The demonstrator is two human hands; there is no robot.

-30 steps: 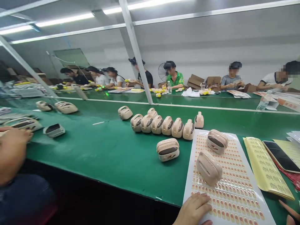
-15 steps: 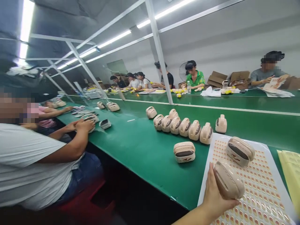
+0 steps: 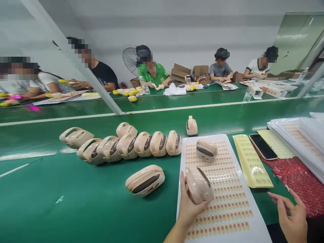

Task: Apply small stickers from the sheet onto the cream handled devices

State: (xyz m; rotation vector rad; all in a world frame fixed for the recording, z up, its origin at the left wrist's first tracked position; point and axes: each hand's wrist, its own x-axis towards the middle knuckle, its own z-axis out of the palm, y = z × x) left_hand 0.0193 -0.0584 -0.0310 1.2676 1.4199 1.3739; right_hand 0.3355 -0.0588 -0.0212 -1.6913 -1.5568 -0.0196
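My left hand is wrapped round a beige plastic casing with a dark window, held tilted over a white sheet of small oval stickers. On that sheet, just beyond my hand, stands another beige casing with a dark window and a printed mark. To the right, my right hand hovers near the table edge with its fingers apart. A tiny pale speck shows by one fingertip; I cannot make out what it is. Left of the sheet lies a separate casing with a reddish-brown print.
A row of beige casings stands towards the back, with one casing apart. On the right lie a yellow sticker sheet, a phone, red bubble wrap and stacked sheets. Co-workers sit across the green table.
The view has swung to the right, so the neighbour on the left is gone from sight. My right hand has come into view. My left hand still holds the casing, now turned differently.
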